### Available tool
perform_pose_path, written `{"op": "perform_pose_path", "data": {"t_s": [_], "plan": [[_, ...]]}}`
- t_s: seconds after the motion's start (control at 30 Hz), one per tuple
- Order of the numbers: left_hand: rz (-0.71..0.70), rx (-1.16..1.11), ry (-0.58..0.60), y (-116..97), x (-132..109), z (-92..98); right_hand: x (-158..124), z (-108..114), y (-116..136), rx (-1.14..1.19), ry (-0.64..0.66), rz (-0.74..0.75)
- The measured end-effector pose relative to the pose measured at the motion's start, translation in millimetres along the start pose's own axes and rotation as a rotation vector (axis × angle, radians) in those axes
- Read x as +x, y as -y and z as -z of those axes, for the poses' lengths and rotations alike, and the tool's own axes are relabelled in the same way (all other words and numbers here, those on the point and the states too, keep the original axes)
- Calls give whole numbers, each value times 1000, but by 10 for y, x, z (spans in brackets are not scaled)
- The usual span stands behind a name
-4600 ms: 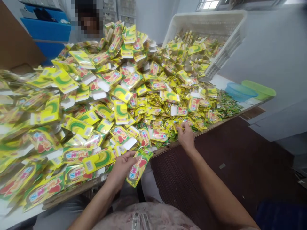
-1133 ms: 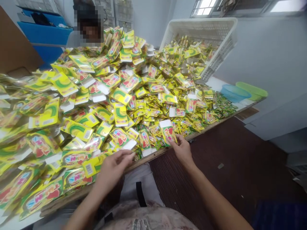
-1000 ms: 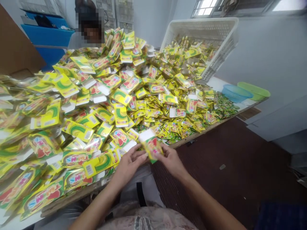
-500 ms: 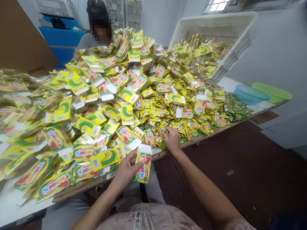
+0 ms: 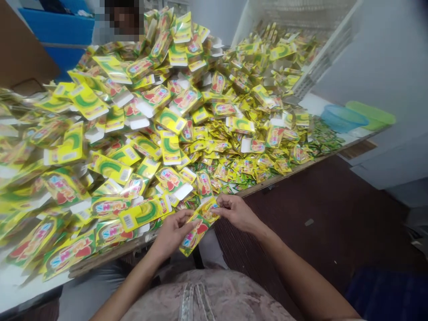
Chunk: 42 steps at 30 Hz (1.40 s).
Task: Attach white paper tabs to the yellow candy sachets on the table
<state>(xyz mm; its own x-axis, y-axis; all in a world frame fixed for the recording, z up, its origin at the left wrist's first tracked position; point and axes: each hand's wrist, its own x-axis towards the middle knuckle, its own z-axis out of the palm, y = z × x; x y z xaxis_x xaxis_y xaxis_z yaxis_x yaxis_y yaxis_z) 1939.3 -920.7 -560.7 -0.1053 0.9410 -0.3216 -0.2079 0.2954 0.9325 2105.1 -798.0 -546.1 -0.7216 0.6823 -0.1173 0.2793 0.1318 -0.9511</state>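
My left hand is closed around a small printed carton, green and yellow with a red fruit picture, tilted over my lap. At the carton's upper end, my right hand pinches a small yellow sachet. The sachet meets the carton's end; how far it goes inside I cannot tell. Just beyond my hands, similar cartons lie heaped on the table, many with white end flaps standing out. A spread of small yellow and green sachets covers the table near its front edge.
A white plastic crate lies tipped at the back right, cartons spilling from it. A blue basin and a green basin stand at the table's right end. Behind the heap is another person. The table's wooden edge runs before me.
My right hand has come back from the sachet pile to the carton, bringing a yellow sachet. The carton has tilted to the right in my left hand. The view has dipped slightly.
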Motion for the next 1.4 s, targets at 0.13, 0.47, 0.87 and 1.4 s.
{"op": "perform_pose_path", "data": {"t_s": [0.13, 0.47, 0.87, 1.4], "plan": [[45, 40, 35, 64, 3, -16, -119, -21, -24, -51, 43, -58], [128, -261, -24, -21, 39, -149, 209, 374, -32, -992, -398, -223], [87, -252, -131, 1, 67, -93, 300, 388, -278, -565, -703, -27], [-13, -209, -49, -44, -13, -72, 20, -54, 48, -87, -80, 169]]}}
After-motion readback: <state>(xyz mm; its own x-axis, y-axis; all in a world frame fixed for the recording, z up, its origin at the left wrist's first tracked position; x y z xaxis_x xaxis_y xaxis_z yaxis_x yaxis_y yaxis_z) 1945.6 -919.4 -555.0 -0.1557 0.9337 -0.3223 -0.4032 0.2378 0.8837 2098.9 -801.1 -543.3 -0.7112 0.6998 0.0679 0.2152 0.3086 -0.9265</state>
